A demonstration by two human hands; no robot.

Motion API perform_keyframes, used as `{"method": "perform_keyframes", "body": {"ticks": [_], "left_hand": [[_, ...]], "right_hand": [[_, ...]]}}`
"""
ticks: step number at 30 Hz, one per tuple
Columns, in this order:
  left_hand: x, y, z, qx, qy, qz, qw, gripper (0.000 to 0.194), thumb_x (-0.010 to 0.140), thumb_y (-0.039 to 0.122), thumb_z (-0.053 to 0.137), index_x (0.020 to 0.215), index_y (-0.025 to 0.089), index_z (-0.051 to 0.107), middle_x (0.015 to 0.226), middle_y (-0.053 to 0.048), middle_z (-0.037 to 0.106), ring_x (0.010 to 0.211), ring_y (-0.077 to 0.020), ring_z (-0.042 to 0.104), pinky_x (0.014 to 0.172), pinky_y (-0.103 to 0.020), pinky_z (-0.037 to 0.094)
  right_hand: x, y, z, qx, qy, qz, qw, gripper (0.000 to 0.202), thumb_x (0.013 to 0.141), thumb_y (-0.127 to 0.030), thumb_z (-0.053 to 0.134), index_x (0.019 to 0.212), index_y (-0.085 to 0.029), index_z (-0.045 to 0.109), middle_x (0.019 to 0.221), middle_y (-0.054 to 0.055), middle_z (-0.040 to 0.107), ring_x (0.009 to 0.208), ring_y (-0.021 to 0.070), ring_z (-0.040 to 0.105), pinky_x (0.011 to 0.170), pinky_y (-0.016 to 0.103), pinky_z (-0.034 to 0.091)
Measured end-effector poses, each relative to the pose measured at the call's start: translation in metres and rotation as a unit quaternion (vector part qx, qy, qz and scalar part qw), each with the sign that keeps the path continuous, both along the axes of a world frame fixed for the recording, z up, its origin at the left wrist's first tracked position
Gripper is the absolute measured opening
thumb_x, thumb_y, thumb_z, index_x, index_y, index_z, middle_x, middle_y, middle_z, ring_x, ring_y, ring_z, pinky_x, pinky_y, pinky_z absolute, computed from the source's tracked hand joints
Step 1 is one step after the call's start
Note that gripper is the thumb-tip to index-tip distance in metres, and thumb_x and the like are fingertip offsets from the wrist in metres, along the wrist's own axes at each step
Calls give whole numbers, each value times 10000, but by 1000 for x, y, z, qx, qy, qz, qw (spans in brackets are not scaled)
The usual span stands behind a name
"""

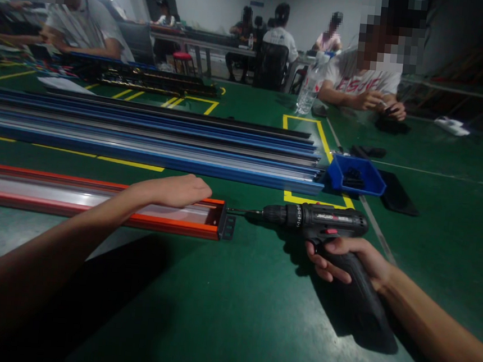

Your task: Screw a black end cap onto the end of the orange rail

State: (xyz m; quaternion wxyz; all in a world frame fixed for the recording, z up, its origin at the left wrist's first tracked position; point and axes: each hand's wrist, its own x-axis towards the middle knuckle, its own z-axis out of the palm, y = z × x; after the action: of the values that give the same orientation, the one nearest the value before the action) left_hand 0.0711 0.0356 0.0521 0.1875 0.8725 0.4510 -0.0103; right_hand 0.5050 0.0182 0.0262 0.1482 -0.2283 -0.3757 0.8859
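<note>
Long orange metal channel lying flat, black slotted plate at right end; black pistol-grip drill level, bit toward plate.

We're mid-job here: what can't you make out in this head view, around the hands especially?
All in the head view:
Left hand: its own back hides the fingertips, so its grip on the orange rail is unclear.
Orange rail's far end: cut off by the left edge.
Drill bit: tip too small and blurred to show contact with the black end cap.
Dark pieces in the blue tray: too dim to identify.
</note>
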Motion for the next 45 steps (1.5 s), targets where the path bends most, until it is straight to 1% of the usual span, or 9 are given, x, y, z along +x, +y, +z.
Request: {"method": "perform_keyframes", "body": {"ticks": [5,11,17,21,25,35,38,45], "left_hand": [[-2,1,-2,5,-1,-6,1000,430,1044,241,286,654,203,464,637,1,512,614,-145,478,603,-263,397],[-1,0,-2,-6,7,5,1000,380,1022,235,317,678,203,477,682,-13,571,640,-157,512,640,-281,414],[0,1,-1,-9,-4,12,1000,422,1038,235,299,645,207,450,634,-3,517,614,-156,481,613,-282,390],[0,1,-2,-15,-1,16,1000,417,1038,223,302,652,206,459,647,-9,530,621,-160,485,619,-286,392],[-1,1,-3,-23,-7,24,999,427,1050,253,300,652,207,445,652,-9,531,626,-159,489,624,-287,394],[0,1,-1,-8,14,4,1000,396,1034,209,303,668,204,455,663,-2,524,637,-152,469,643,-278,391],[0,1,-1,-11,7,7,1000,409,1038,223,296,659,206,449,651,0,512,629,-151,470,633,-277,388],[-4,2,-5,-6,3,1,1000,370,1008,232,319,665,212,455,675,-11,560,635,-165,498,645,-296,402]], "right_hand": [[0,1,-1,1,10,1,1000,245,914,-249,666,1055,-61,731,830,41,705,442,26,503,670,222,564],[-1,0,0,0,9,-5,1000,246,911,-242,658,1048,-54,736,827,43,704,444,28,502,658,219,561],[0,1,-2,5,7,1,1000,242,911,-245,654,1061,-70,729,827,34,696,448,34,501,672,228,555],[0,1,-1,7,6,-1,1000,242,914,-244,645,1055,-68,732,828,36,692,442,34,486,671,228,549],[-1,0,-1,4,8,-7,1000,253,907,-239,639,1047,-56,742,819,45,688,435,32,479,663,221,542],[-1,-1,1,2,-2,-9,1000,256,900,-253,654,1041,-64,754,812,45,694,432,25,480,652,212,534],[-1,-1,1,-4,-2,-10,1000,253,904,-248,653,1044,-62,753,810,45,693,436,26,496,659,210,542],[-2,0,0,1,12,-7,1000,260,897,-243,661,1046,-51,753,821,57,700,440,30,521,647,204,560]]}}
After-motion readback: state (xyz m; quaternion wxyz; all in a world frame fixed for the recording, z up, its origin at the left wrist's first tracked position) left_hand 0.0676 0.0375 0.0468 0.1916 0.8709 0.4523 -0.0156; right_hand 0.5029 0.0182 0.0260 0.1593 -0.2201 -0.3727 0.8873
